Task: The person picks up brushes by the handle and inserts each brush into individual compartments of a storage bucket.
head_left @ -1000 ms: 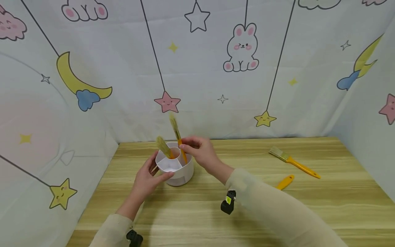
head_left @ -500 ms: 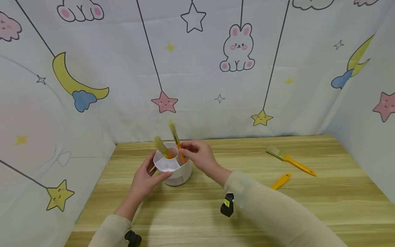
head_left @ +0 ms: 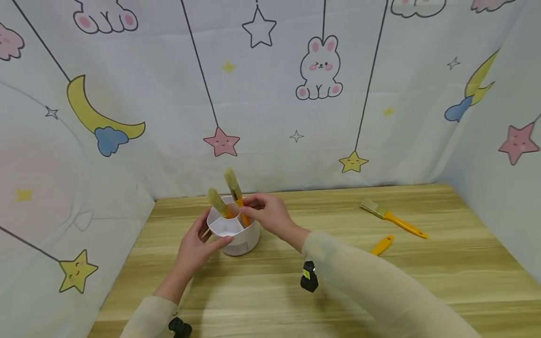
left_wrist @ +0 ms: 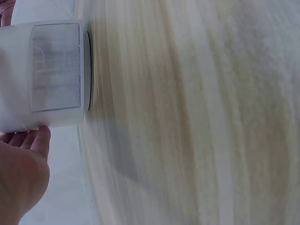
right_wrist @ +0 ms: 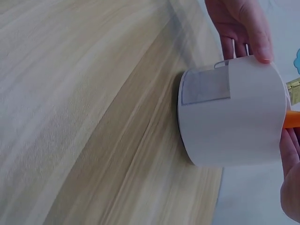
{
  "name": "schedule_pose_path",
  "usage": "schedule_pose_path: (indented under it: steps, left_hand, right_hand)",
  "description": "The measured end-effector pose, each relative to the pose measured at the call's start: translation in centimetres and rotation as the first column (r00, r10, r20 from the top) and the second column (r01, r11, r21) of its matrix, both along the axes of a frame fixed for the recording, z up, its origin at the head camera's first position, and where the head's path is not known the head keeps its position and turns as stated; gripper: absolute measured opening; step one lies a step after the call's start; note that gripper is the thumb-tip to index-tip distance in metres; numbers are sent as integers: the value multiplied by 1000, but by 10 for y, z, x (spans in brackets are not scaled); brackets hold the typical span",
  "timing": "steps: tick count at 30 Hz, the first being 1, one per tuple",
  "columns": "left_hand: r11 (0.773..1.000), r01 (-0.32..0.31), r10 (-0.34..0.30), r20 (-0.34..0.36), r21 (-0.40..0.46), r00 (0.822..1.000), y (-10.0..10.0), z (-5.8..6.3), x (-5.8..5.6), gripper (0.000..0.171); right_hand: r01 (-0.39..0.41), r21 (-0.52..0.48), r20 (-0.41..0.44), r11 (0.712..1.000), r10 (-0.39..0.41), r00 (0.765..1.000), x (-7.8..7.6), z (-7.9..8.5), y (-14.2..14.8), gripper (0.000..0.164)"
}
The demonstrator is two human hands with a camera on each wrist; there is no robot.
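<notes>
A left hand (head_left: 194, 244) grips a white cup (head_left: 243, 241), apparently steadying it, while the right hand (head_left: 270, 215) pinches 1 of 2 bristles-up brushes (head_left: 236, 194) inside, perhaps controlling its lean.

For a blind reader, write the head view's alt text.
A person's right hand pinches an orange-handled paintbrush in a white divided organizer, which the left hand grips; another paintbrush leans in its central cup. On the table lie a third paintbrush and a partly hidden orange handle.

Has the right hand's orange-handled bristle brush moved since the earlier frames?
Yes: down. The held brush sits farther below the printed pink star, deeper in the compartmented white holder.
</notes>
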State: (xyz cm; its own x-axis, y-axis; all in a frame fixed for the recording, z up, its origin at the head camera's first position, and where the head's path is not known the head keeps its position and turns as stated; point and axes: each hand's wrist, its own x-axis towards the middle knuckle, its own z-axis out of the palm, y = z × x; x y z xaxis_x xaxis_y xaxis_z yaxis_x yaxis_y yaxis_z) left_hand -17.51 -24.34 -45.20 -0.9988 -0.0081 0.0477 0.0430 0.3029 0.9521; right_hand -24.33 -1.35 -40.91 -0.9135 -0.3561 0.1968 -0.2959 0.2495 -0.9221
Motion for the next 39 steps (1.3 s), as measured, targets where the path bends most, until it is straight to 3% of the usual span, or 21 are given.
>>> schedule_pose_path:
  steps: [17, 24, 30, 39]
  left_hand:
    - [1000, 3, -3, -15, -13, 1000, -1, -3, -2, 103]
    - [1000, 6, -6, -12, -15, 1000, -3, -2, -2, 103]
    - [1000, 6, -7, -16, -21, 1000, -2, -2, -1, 103]
    - [1000, 7, -8, -13, -30, 1000, -2, -1, 0, 104]
  right_hand:
    - [-32, 208, -15, 978, 36, 999, -4, 15, 6, 28]
    - [-112, 231, 99, 967, 91, 991, -5, 23, 10, 41]
    - [-232, 118, 246, 966, 198, 949, -3, 30, 15, 56]
    - [-262, 111, 325, 959, 214, 921, -3, 39, 25, 63]
